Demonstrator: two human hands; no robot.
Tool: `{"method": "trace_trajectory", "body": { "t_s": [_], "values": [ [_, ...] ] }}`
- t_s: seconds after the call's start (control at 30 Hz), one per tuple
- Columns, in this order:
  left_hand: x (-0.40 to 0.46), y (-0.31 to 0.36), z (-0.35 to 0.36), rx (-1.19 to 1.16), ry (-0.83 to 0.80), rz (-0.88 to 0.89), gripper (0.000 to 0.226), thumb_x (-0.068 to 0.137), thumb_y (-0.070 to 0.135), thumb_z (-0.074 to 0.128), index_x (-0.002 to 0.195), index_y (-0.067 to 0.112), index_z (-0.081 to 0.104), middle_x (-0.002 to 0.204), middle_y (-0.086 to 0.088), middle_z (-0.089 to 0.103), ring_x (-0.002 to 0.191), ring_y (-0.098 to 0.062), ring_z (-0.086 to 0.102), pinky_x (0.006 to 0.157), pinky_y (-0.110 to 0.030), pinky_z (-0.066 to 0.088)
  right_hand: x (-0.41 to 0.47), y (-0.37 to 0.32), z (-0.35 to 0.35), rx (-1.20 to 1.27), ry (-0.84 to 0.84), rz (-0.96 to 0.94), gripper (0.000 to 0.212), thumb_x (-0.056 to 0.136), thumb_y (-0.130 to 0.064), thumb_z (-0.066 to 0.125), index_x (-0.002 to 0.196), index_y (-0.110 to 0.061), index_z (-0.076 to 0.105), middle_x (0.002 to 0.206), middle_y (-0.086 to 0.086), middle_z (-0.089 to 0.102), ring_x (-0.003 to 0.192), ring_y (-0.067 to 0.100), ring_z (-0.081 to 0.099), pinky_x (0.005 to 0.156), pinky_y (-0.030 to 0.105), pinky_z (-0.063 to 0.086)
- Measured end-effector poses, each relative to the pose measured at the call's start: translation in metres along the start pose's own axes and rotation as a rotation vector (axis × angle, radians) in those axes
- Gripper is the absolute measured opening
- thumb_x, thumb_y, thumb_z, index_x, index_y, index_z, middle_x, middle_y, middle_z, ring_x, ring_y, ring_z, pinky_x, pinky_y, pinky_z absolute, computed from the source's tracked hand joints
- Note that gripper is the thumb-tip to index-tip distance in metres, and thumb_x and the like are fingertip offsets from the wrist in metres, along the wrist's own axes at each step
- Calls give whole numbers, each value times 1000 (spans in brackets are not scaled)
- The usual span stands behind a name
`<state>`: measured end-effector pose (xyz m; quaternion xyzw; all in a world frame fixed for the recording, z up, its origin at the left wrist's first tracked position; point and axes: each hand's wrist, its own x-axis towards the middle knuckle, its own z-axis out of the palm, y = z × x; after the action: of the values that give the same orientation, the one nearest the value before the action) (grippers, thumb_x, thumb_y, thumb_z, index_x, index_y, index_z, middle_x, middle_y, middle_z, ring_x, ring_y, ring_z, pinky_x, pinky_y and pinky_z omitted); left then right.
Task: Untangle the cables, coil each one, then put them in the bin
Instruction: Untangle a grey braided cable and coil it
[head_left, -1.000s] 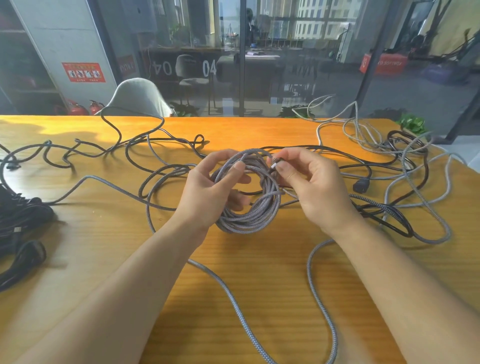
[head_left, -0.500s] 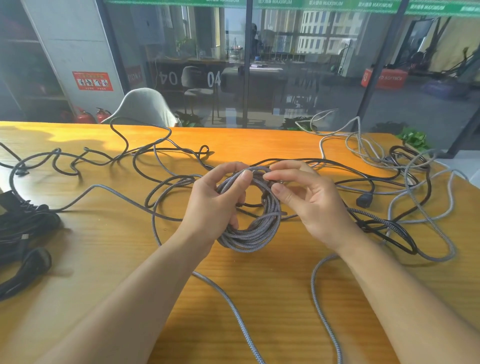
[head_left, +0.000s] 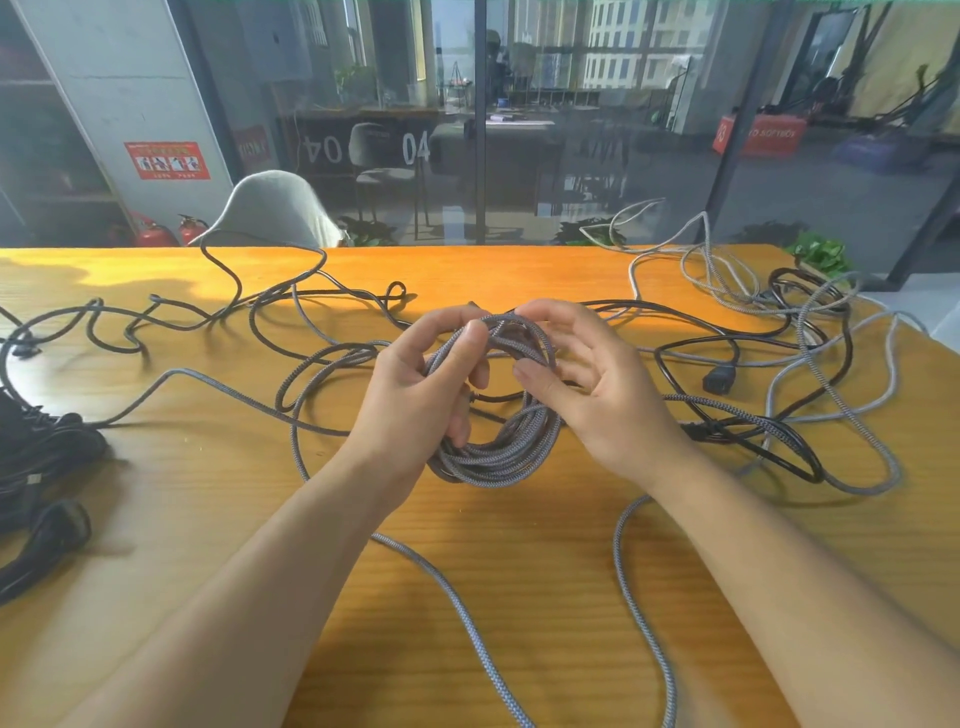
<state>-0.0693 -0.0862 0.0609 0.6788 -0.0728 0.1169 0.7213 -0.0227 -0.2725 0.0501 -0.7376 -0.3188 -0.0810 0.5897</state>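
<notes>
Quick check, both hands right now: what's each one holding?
Left hand: grip closed around the grey braided coil.
Right hand: fingertips pinching the top of the same coil.

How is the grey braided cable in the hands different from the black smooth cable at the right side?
The grey braided cable is wound into a coil, gripped by both hands; the black smooth cable lies loose, untouched. Grey looks woven and matt, black glossy. Both are over the wooden table.
</notes>
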Motion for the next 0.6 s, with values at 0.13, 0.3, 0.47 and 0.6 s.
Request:
{"method": "trace_trajectory", "body": {
  "t_s": [0.13,0.3,0.47,0.6],
  "values": [
    [-1,1,1,1,-44,20,31,93,46,62,117,29,71,79,-6,60,43,-17,39,52,-32,39,-4,-1,6,11,-72,22,51,105,-41,52,155,-43,41,126,-8,64,108,8,67,98,29,49],
    [-5,0,9,72,-89,45,33,99,43,57,128,31,67,80,-7,59,46,-20,42,58,-43,43,-4,-3,6,-133,110,-117,38,111,-29,46,146,-29,59,75,-9,57,71,11,56,72,20,43],
    [-8,7,10,8,-108,4,43,105,54,40,128,33,69,83,-9,53,50,-18,33,53,-32,43,-1,-4,7,-143,85,-160,36,110,-19,52,144,-25,62,83,-13,60,75,14,58,75,19,44],
    [-8,10,8,-90,-147,-57,36,110,41,42,125,30,73,82,-8,52,51,-18,31,52,-31,35,-2,-2,5,-156,63,-143,37,110,-21,51,146,-24,60,88,-16,58,78,16,59,78,19,44]
  ]
}}
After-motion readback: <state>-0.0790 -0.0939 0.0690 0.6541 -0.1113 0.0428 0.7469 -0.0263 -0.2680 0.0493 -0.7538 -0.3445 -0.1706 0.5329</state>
